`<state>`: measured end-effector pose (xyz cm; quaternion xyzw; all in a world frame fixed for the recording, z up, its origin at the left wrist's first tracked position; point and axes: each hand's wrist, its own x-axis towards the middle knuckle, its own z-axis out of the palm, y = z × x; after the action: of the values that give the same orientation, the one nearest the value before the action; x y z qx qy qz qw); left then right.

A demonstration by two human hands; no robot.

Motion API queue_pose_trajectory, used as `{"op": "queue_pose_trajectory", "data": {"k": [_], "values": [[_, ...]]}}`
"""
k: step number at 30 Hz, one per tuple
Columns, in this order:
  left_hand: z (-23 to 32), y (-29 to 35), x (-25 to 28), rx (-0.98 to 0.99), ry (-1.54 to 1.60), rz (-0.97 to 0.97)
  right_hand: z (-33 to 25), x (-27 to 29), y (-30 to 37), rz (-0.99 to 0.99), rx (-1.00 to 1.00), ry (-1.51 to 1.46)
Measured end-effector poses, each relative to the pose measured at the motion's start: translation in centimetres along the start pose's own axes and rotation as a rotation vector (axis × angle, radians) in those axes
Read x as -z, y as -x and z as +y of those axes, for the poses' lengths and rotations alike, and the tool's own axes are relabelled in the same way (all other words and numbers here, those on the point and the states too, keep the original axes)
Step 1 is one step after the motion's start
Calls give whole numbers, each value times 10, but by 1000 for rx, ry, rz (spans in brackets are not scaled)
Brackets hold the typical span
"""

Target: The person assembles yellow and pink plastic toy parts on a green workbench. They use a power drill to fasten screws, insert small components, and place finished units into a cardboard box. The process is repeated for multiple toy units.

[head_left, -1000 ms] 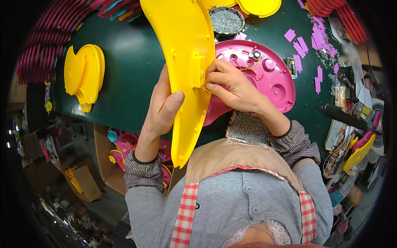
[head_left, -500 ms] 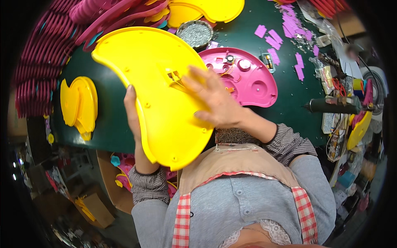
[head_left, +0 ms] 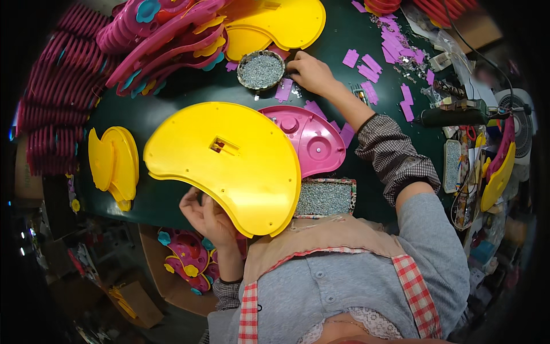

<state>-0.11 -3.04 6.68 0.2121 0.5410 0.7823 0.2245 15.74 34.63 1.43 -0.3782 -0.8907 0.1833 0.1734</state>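
Note:
A large yellow kidney-shaped plastic panel [head_left: 229, 157] lies smooth side up, overlapping a pink moulded tray [head_left: 321, 140]. Through a small rectangular opening near the panel's middle some red shows. My left hand [head_left: 212, 221] is at the panel's inward-curved near edge with its fingers curled; their tips are partly hidden, and whether they grip the edge is unclear. My right hand [head_left: 309, 73] reaches across the table, its curled fingertips down just right of a round bowl of small metal parts [head_left: 260, 70]. What those fingers pinch, if anything, is too small to see.
An oblong box of small metal parts [head_left: 325, 198] sits near my apron. Stacked yellow pieces [head_left: 114, 163] lie at left, piled pink pieces [head_left: 51, 86] behind them. Purple plastic strips [head_left: 369, 71] are scattered at the far right, above a dark powered screwdriver [head_left: 455, 114].
The yellow panel has turned over, been lowered and now covers part of the pink tray. My right hand has left it for the bowl's side; my left hand has slid under its near edge.

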Motion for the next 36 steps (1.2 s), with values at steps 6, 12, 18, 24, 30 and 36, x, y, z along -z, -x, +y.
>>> {"op": "queue_pose_trajectory", "data": {"k": [6, 12, 18, 24, 30, 36], "values": [[-55, -7, 27, 760, 566, -346, 5, 24, 36, 240, 2, -425], [-44, -81, -17, 935, 494, -284, -56, 23, 87, 243, -44, -918], [-41, -74, -21, 888, 276, -570, -100, 56, 80, 310, 351, -628], [-19, -15, -45, 566, 129, -636, -131, 87, 92, -104, 793, -86], [-12, 1, -46, 554, 50, -568, -130, 90, 115, -132, 813, 15], [-39, -10, -91, 774, 722, -392, -81, 54, 155, 151, 344, -296]]}}
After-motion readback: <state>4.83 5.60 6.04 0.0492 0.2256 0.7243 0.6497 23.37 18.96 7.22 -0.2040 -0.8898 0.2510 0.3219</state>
